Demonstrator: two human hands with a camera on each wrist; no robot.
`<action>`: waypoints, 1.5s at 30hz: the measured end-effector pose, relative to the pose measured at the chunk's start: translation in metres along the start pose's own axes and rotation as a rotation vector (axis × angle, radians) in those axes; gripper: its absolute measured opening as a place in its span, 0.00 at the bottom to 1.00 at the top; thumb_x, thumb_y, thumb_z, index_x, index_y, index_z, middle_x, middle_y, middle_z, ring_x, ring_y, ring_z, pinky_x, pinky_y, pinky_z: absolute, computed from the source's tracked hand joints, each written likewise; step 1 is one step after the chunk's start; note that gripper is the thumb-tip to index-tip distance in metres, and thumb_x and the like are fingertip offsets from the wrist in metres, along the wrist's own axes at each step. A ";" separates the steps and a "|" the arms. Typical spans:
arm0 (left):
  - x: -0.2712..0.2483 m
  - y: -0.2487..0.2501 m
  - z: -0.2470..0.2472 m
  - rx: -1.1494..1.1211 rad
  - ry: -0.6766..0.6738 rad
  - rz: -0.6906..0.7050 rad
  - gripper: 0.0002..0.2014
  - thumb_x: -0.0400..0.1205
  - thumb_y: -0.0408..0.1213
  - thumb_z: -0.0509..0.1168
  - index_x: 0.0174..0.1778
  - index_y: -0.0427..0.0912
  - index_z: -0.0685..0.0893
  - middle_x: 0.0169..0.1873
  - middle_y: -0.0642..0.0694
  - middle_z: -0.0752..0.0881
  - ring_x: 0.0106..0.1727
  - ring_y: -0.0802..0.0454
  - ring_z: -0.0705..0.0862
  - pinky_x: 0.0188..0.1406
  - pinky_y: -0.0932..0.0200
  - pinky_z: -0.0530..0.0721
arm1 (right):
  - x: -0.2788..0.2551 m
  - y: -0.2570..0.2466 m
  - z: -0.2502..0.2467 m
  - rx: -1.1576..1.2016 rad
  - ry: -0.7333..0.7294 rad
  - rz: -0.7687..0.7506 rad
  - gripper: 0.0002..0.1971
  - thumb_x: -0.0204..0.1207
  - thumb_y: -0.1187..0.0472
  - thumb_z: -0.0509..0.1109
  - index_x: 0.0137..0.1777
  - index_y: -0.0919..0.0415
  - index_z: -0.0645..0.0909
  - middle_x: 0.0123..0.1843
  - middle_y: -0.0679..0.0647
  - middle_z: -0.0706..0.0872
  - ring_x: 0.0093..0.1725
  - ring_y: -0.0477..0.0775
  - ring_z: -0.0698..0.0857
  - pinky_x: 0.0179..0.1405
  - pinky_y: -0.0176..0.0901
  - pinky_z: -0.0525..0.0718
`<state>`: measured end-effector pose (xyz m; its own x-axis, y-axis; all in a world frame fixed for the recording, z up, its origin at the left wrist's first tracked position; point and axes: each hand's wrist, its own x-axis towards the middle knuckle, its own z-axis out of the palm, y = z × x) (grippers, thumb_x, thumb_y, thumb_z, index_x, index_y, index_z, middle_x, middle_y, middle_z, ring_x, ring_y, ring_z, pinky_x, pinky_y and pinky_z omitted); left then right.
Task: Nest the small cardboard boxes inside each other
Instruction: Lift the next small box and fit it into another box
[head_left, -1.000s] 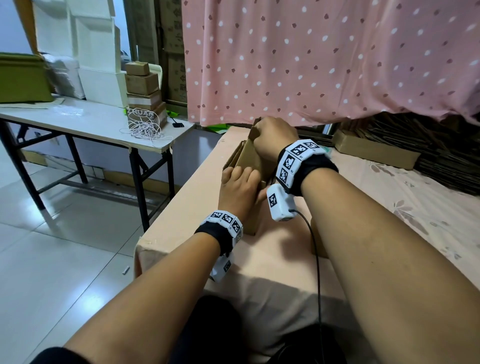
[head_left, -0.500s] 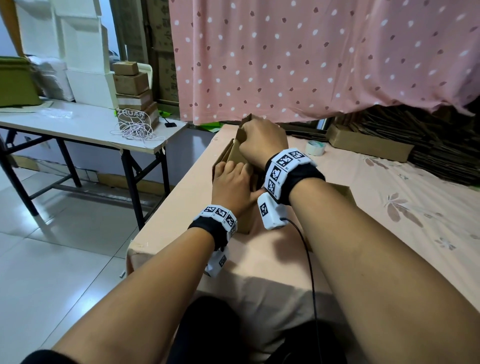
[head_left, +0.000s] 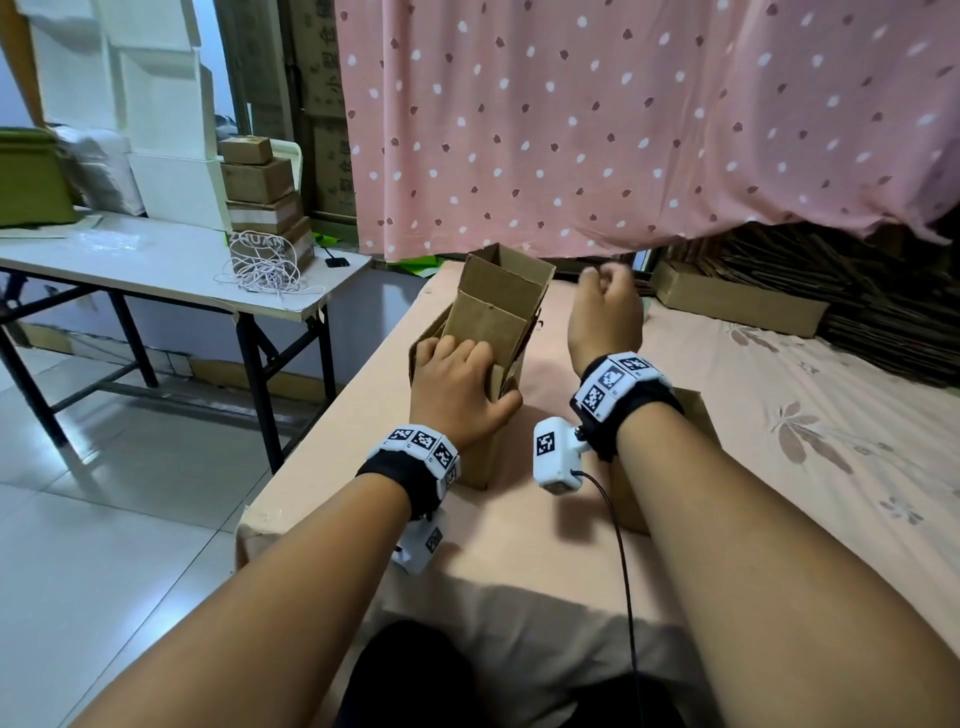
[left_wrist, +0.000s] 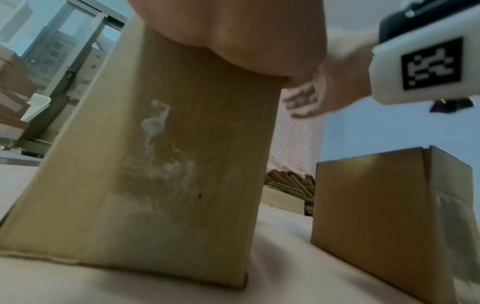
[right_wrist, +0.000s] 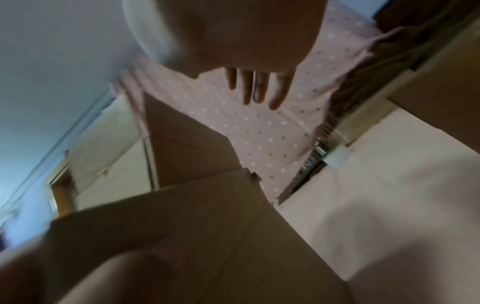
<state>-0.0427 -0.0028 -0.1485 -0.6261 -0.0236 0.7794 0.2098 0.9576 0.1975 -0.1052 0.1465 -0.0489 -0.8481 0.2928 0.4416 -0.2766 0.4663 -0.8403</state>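
Cardboard boxes (head_left: 493, 322), nested and standing upright near the left edge of the cloth-covered table (head_left: 519, 540), were steadied by the left hand (head_left: 457, 384) with fingers curled over the rim, while the right hand (head_left: 605, 317) was held free, fingers loosely curled; judged light, thin-walled, best gripped at rims.

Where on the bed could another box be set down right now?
Bare sheet right of the right forearm, toward the flat box by the curtain. Also the near strip below the left hand. Crowded: between the nested boxes and the box under the right wrist.
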 end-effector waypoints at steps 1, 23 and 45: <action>0.001 -0.005 -0.001 -0.041 0.001 -0.001 0.19 0.69 0.57 0.66 0.33 0.43 0.76 0.29 0.47 0.82 0.39 0.41 0.77 0.53 0.46 0.70 | 0.002 0.006 0.000 0.040 -0.046 0.104 0.19 0.80 0.48 0.57 0.65 0.55 0.80 0.60 0.53 0.86 0.58 0.59 0.82 0.51 0.49 0.76; 0.011 -0.064 -0.017 -0.374 -0.077 0.091 0.23 0.83 0.54 0.59 0.30 0.38 0.76 0.31 0.48 0.72 0.39 0.51 0.65 0.45 0.56 0.57 | -0.010 0.026 0.004 0.157 -0.315 0.275 0.33 0.70 0.22 0.49 0.51 0.47 0.82 0.55 0.53 0.88 0.57 0.60 0.86 0.63 0.63 0.85; 0.012 -0.060 -0.062 -0.694 -0.317 -0.194 0.29 0.77 0.46 0.65 0.76 0.48 0.73 0.67 0.45 0.81 0.68 0.50 0.82 0.70 0.45 0.83 | -0.043 0.026 -0.021 -0.270 -0.136 -0.177 0.28 0.85 0.34 0.48 0.51 0.57 0.80 0.48 0.58 0.90 0.48 0.65 0.86 0.49 0.55 0.84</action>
<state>-0.0163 -0.0786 -0.1142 -0.8620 0.0117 0.5067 0.4306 0.5442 0.7200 -0.0662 0.1637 -0.0836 -0.8551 0.0826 0.5119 -0.3105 0.7091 -0.6331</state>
